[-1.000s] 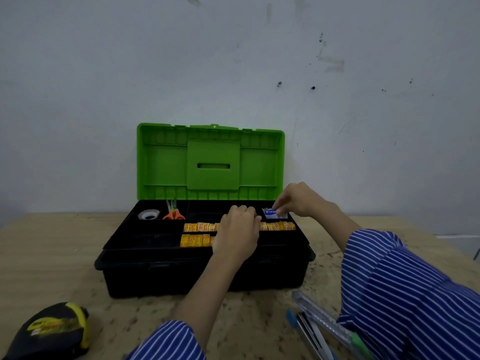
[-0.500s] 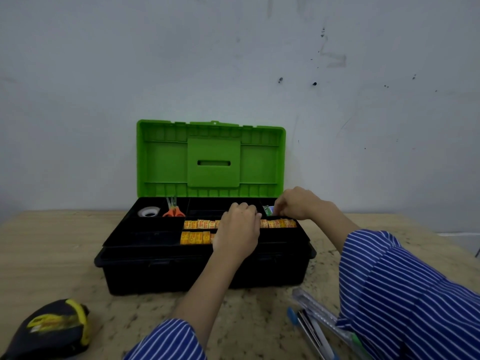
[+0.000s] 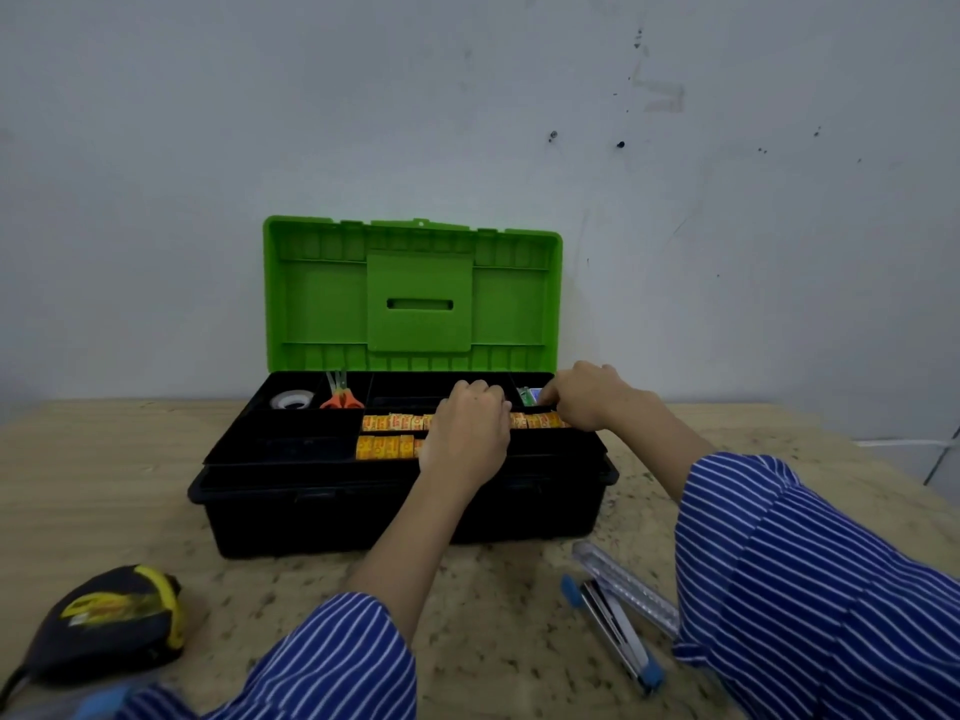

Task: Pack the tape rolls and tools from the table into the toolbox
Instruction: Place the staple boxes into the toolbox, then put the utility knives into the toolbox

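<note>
The black toolbox (image 3: 311, 506) stands open in the middle of the table, its green lid (image 3: 322, 304) upright. Its top tray holds a white tape roll (image 3: 292, 400), orange scissors (image 3: 341, 398) and two rows of small yellow boxes (image 3: 387, 434). My left hand (image 3: 467, 439) lies knuckles-up over those rows with its fingers curled down; what is under them is hidden. My right hand (image 3: 589, 394) reaches into the tray's back right compartment and pinches a small green-and-blue packet (image 3: 530, 395).
A black-and-yellow tape measure (image 3: 111, 615) lies on the wooden table at the near left. A clear ruler (image 3: 621, 584) and a slim blue-tipped tool (image 3: 615, 628) lie at the near right, partly under my striped sleeve. A grey wall stands close behind the toolbox.
My right hand has lowered the packet deeper into the back right compartment, and the packet now shows its green side. My left hand has stayed over the yellow boxes.
</note>
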